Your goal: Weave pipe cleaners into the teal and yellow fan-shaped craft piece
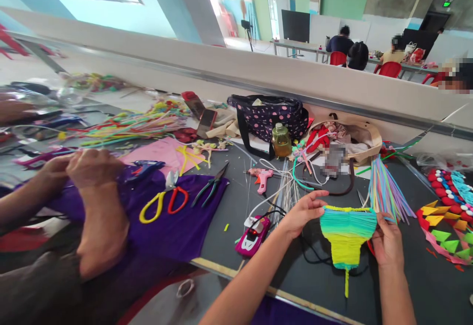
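Between my two hands hangs a turquoise and yellow pipe-cleaner piece, wide at its yellow top edge and narrowing to a single yellow stem below. My left hand pinches its upper left corner, with a finger stretched out above. At the upper right corner my right hand grips the edge between thumb and fingers. The piece is held above the dark table. Behind it lies a fan of pastel pipe cleaners. A red handle shows partly behind my right hand.
To the left, a co-worker's hands are over a purple cloth. Scissors, pliers, a pink glue gun and a magenta power strip lie between us. A bottle and bags stand along the divider.
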`<act>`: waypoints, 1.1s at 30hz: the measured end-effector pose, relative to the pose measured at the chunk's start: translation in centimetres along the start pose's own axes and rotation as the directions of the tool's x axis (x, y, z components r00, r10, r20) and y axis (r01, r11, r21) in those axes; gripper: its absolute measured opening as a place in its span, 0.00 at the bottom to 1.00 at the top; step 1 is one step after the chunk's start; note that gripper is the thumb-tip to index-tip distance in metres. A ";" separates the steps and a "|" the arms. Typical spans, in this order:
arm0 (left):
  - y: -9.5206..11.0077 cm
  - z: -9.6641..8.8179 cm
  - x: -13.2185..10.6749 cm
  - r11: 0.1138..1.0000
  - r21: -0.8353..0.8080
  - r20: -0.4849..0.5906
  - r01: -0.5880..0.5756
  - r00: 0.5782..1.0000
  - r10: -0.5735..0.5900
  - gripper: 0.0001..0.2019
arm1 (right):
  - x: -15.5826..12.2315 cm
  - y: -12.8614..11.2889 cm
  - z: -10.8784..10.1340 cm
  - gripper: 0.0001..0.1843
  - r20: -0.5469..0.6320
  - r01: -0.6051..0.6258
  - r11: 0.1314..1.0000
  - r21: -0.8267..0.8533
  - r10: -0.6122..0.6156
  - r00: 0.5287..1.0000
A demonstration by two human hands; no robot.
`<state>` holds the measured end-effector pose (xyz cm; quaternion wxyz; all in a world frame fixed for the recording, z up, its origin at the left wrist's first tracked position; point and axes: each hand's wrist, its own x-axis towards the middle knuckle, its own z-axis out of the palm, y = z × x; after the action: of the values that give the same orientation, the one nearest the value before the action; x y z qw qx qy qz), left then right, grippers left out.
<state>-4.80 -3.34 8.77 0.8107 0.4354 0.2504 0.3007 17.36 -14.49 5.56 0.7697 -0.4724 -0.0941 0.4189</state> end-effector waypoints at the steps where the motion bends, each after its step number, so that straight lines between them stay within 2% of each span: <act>1: 0.0 -0.1 0.0 1.000 -0.014 0.013 0.017 1.000 -0.017 0.30 | 0.0 0.1 -0.1 0.19 -0.002 0.001 1.000 -0.008 -0.001 1.000; 7: -0.3 -0.4 0.0 0.985 -0.122 0.119 0.121 0.987 -0.107 0.29 | 0.4 0.4 -0.5 0.19 0.006 -0.003 1.000 -0.025 0.003 1.000; 12: -0.2 0.1 -0.1 0.977 -0.171 0.150 0.129 0.983 -0.104 0.29 | 0.4 0.7 -0.6 0.18 0.004 -0.016 0.999 -0.032 0.016 1.000; 15: -0.2 0.7 0.0 0.985 -0.141 0.103 0.104 0.991 -0.090 0.27 | 0.4 0.8 -0.5 0.19 -0.001 -0.013 1.000 -0.018 0.013 1.000; 18: -0.5 1.3 0.0 0.998 -0.038 0.031 0.050 0.998 -0.049 0.19 | 0.4 0.9 -0.4 0.19 -0.015 -0.014 1.000 -0.019 0.014 1.000; 20: -0.6 1.7 0.1 0.998 0.058 -0.017 0.003 1.000 -0.002 0.15 | 0.5 0.9 -0.4 0.19 -0.027 -0.018 1.000 -0.017 0.018 0.999; 23: -0.9 2.0 0.2 0.981 0.172 -0.076 -0.096 0.991 0.110 0.14 | 0.5 0.8 -0.5 0.19 -0.027 -0.017 1.000 -0.023 0.016 1.000; 29: -1.2 2.0 0.6 0.919 0.255 -0.188 -0.300 0.917 0.352 0.12 | 0.3 0.5 -0.5 0.18 -0.007 0.013 0.999 -0.049 -0.013 1.000; 31: -1.2 1.9 0.7 0.913 0.237 -0.247 -0.333 0.888 0.388 0.12 | 0.2 0.4 -0.4 0.17 -0.012 0.014 0.999 -0.041 -0.014 1.000; 33: -1.2 1.8 0.7 0.919 0.206 -0.283 -0.336 0.879 0.385 0.11 | 0.2 0.3 -0.3 0.17 -0.016 0.010 1.000 -0.025 -0.011 1.000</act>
<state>-2.83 -4.40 8.50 0.6541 0.4803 0.3139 0.4929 17.48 -14.49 5.12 0.7667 -0.4850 -0.0955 0.4098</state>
